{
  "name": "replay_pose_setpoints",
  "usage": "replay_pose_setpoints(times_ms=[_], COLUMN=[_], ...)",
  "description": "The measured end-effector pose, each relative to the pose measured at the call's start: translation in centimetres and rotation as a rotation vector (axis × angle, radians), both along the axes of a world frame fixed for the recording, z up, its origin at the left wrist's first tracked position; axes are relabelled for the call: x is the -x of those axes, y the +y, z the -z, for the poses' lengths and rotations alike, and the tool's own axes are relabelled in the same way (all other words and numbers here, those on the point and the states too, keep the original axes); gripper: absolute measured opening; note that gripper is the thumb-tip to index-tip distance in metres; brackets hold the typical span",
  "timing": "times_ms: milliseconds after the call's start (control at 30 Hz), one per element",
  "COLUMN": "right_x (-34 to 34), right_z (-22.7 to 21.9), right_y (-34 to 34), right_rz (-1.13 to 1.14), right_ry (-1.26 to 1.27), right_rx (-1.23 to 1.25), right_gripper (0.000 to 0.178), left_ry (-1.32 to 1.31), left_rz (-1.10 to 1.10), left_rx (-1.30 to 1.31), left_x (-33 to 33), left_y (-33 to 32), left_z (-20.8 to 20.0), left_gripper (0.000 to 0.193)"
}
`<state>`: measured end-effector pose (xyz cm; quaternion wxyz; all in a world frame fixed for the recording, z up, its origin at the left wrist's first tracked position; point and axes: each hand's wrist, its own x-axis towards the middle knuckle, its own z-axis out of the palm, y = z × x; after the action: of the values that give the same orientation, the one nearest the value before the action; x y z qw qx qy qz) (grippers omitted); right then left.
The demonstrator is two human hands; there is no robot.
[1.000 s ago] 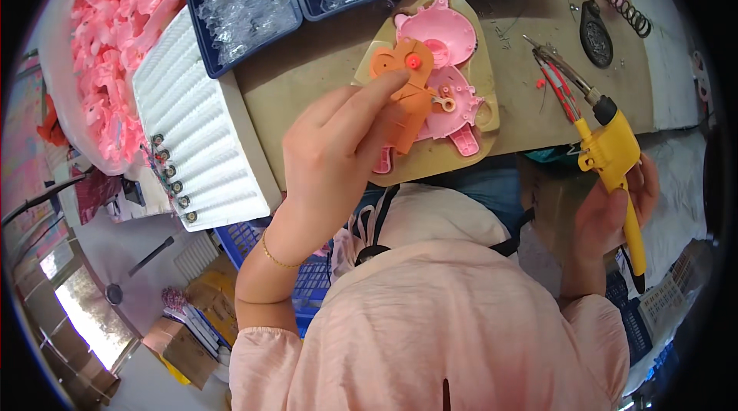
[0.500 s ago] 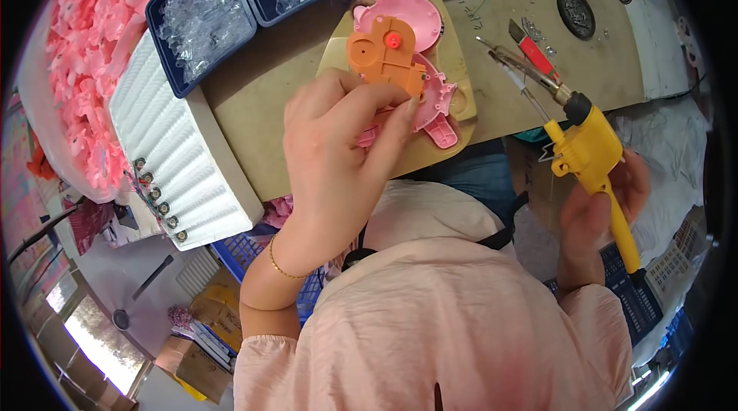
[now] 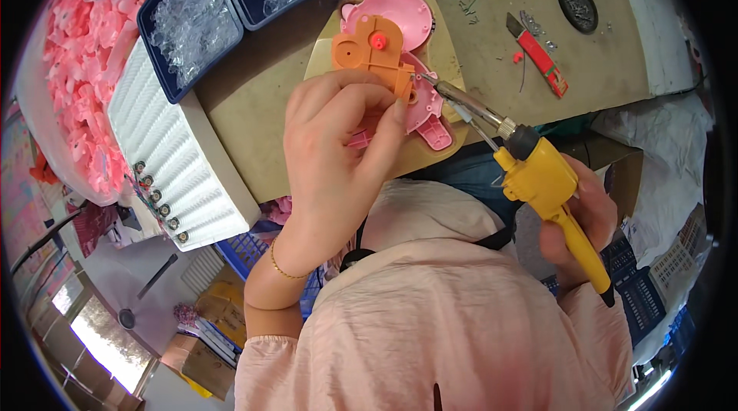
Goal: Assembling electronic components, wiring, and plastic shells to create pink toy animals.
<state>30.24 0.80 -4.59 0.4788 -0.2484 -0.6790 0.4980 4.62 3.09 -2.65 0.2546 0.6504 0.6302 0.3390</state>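
Note:
My left hand (image 3: 334, 138) is closed in a pinch at the lower edge of an orange plastic housing (image 3: 367, 55), which has a small red knob (image 3: 378, 41). Beneath it lies a pink animal-shaped toy shell (image 3: 407, 15), set in a tan fixture board (image 3: 324, 56). My right hand (image 3: 590, 215) grips a yellow soldering gun (image 3: 544, 180) by its handle. Its metal tip points left, close to the right edge of the orange housing; whether they touch I cannot tell. The fingertips of my left hand hide whatever may be pinched there.
Dark blue bins (image 3: 240, 7) of clear plastic pieces stand at the back left, beside a white ridged tray (image 3: 181, 157) and a heap of pink parts (image 3: 92, 88). A red box cutter (image 3: 542, 61), a black oval object (image 3: 576, 0) and tiny metal bits lie at the right.
My right hand has brought the soldering gun left, so its tip now reaches the orange housing. My left hand keeps its pinch, while the fixture appears slightly further left in view.

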Motion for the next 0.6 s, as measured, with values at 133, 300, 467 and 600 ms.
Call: replay_pose_setpoints(times_ms=[133,300,467,600], right_x=[1.1,1.9,1.5,0.2], right_z=[-0.7,-1.0,-0.8,-3.1], right_y=[0.5,0.8,0.3,1.3], right_rz=[0.02,0.066,0.151,-0.165], right_ry=[-0.007,-0.054,-0.058,-0.193], right_rx=[-0.012,-0.025,-0.122,0.725], right_gripper=[0.055,0.046,0.046,0.049], left_ry=[0.005,0.027,0.003,0.084], left_rz=[-0.004,0.004,0.003,0.029], left_rx=[-0.003,-0.01,-0.006,0.015], left_x=[-0.2,-0.2,-0.4,0.0], left_y=[0.2,0.1,0.2,0.1], left_z=[-0.1,-0.3,-0.1,-0.4], left_gripper=[0.006,0.006,0.006,0.006])
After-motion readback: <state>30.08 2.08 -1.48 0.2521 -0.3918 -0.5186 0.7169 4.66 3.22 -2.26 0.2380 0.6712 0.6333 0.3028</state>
